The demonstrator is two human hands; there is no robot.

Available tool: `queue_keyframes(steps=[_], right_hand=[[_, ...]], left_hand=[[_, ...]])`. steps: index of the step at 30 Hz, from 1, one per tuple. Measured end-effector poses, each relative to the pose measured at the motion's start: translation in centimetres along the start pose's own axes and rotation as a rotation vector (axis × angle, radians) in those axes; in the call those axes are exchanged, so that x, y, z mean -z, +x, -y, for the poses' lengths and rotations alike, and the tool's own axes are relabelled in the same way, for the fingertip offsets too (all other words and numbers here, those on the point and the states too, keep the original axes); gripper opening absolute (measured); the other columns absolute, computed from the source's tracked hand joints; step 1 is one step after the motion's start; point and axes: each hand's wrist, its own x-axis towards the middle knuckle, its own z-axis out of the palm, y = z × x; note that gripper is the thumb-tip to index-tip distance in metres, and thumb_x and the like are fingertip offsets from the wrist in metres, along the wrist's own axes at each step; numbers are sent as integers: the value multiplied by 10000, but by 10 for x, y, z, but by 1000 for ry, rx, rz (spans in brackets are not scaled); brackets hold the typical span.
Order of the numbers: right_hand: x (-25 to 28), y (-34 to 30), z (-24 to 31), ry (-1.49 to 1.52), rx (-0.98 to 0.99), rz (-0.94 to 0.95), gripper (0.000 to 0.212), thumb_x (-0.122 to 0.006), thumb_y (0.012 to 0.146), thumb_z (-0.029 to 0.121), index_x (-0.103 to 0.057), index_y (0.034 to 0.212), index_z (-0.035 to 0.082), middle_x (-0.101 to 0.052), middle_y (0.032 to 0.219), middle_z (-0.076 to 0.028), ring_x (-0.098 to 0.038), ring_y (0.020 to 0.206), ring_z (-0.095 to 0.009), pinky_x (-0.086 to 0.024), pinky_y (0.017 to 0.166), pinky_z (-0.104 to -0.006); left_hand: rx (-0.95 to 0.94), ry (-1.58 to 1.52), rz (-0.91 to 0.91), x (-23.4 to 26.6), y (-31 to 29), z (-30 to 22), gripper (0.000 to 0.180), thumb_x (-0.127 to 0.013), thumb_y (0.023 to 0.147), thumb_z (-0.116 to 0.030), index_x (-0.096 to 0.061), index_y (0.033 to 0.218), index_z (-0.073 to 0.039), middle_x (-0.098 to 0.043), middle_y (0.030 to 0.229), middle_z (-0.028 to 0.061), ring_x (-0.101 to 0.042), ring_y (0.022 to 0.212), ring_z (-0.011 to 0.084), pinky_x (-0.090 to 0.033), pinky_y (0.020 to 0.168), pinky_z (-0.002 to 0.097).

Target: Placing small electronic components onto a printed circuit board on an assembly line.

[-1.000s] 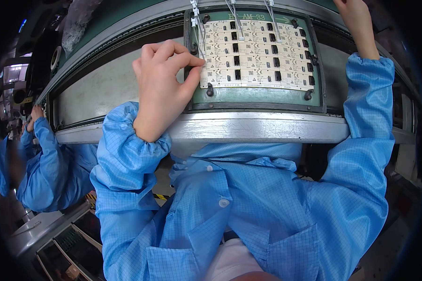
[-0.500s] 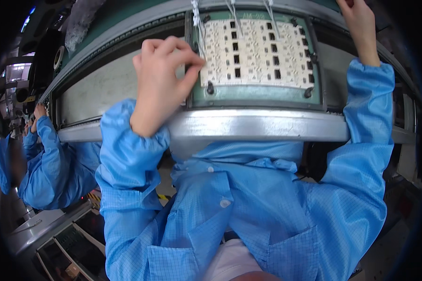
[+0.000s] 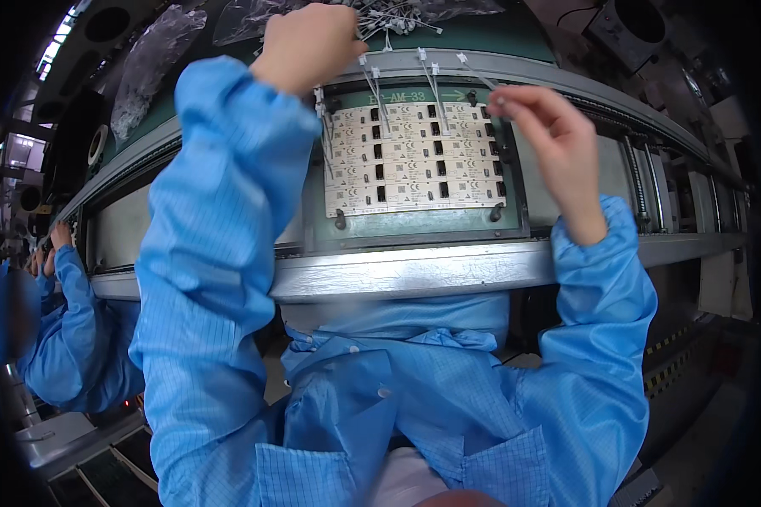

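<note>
Showing a cream-white circuit-board panel [image 3: 410, 182], printed and set with columns of black parts, flat in a green fixture [image 3: 414, 226] mid-scene. With right hand [image 3: 558, 131] pinching a thin wire [image 3: 475, 71] by the far right corner; left hand [image 3: 309, 46] curled beside a wire pile [image 3: 397, 15], contents impossible to tell. Since earlier, left hand gone from panel's left edge to far side; right hand in from far right.

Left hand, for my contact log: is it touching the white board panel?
Apart: the head view shows the metal rail between left hand and white board panel.
</note>
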Motion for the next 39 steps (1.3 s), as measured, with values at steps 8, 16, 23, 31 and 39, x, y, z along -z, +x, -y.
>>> queue_keyframes(steps=[8,16,23,31,39], right_hand=[[-34,-13,1,-399,211,55,141,-665,951,22,-722,1079,15,-737,959,-116,-740,795,-192,-555,872,-301],[-43,-15,-10,-669,342,89,81,-747,874,151,-756,949,119,-669,1161,-53,-631,1090,-243,-345,1072,-436],[-41,-13,-2,-800,319,106,77,-765,839,174,-759,901,129,-647,1233,-13,-548,1214,-252,-274,1118,-468],[-33,-15,9,-870,359,227,106,-723,882,175,-779,962,135,-629,1332,-42,-509,1325,-280,-186,1201,-589],[-2,102,-51,-1077,430,2,173,-648,992,207,-691,1076,63,-736,1121,-137,-705,1033,-277,-519,920,-379]], left_hand=[[230,-17,-85,-60,32,19,233,-673,840,-249,-780,890,-48,-740,887,223,-735,870,399,-583,784,496],[145,-702,-309,11,68,9,240,-717,882,-193,-769,987,16,-764,850,169,-753,800,257,-589,744,382],[-100,-1314,-121,28,24,10,250,-631,999,-91,-672,1148,106,-742,1004,145,-722,895,178,-585,823,285],[-63,-737,-365,-3,-94,-1,175,-711,918,-144,-714,1059,-40,-767,979,91,-742,905,304,-576,797,403],[-143,-300,-353,-33,-106,-47,137,-692,902,-108,-618,1015,-130,-689,842,33,-666,848,238,-391,916,472]])
